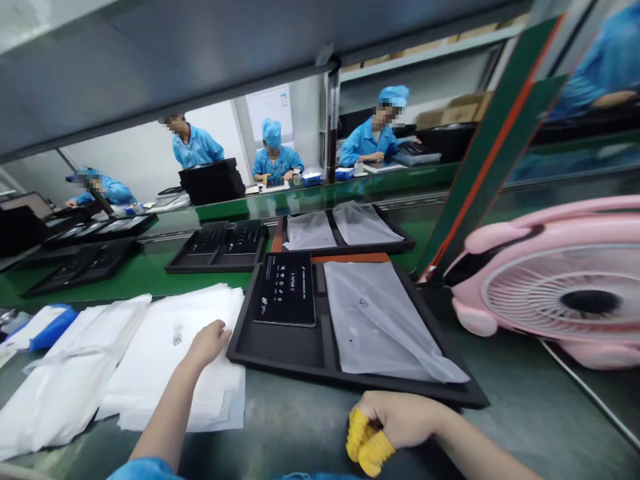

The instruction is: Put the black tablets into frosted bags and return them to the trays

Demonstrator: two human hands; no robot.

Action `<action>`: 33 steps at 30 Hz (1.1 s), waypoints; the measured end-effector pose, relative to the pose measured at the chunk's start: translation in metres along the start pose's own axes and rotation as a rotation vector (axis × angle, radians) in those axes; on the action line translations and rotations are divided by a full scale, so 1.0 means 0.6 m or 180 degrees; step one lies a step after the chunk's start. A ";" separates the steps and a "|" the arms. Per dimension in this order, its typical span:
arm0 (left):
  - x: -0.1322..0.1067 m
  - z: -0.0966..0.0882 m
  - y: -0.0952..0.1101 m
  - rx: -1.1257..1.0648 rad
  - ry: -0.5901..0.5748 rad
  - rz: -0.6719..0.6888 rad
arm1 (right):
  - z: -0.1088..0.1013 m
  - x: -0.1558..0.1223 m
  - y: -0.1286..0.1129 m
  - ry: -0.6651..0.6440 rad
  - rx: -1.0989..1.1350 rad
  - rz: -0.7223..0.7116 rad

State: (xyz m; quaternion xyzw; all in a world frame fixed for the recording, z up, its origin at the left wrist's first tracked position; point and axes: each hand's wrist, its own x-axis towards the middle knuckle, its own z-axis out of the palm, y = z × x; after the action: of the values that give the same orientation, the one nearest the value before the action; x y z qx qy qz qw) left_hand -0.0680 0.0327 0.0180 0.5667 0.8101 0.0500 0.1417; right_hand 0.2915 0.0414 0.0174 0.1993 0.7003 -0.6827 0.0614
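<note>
right grip, ribbed yellow finger covers, curled, can't tell if it's got anything | left grip, fingers bent, on white filmy sheet stack, left on dark green desk, can't tell if pinching | just right, black rectangular tray: white-printed black slab left, frosted bag right | far: second black tray

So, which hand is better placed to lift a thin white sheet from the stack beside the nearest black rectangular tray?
Probably the left hand, at the edge of the white stack. The right hand, in yellow finger covers, is farther off, near the black tray.
</note>
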 end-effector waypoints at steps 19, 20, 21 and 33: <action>0.041 0.065 -0.062 0.0213 0.0715 -0.0198 | -0.372 0.375 -0.159 0.2502 -0.3633 0.1385; 0.044 0.066 -0.061 0.0141 0.0774 -0.0284 | -0.377 0.376 -0.161 0.2461 -0.3597 0.1412; 0.046 0.066 -0.061 0.0047 0.0831 -0.0368 | -0.382 0.375 -0.166 0.2428 -0.3561 0.1437; 0.046 0.024 -0.097 -0.1864 0.1507 -0.0640 | -0.296 0.224 -0.375 0.1881 -0.3978 0.0837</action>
State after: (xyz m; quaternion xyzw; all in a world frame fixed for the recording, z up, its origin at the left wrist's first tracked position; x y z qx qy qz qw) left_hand -0.1253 0.0367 -0.0145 0.3928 0.8233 0.3944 0.1109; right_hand 0.1201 0.2446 0.1898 0.3869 0.9188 -0.0566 0.0536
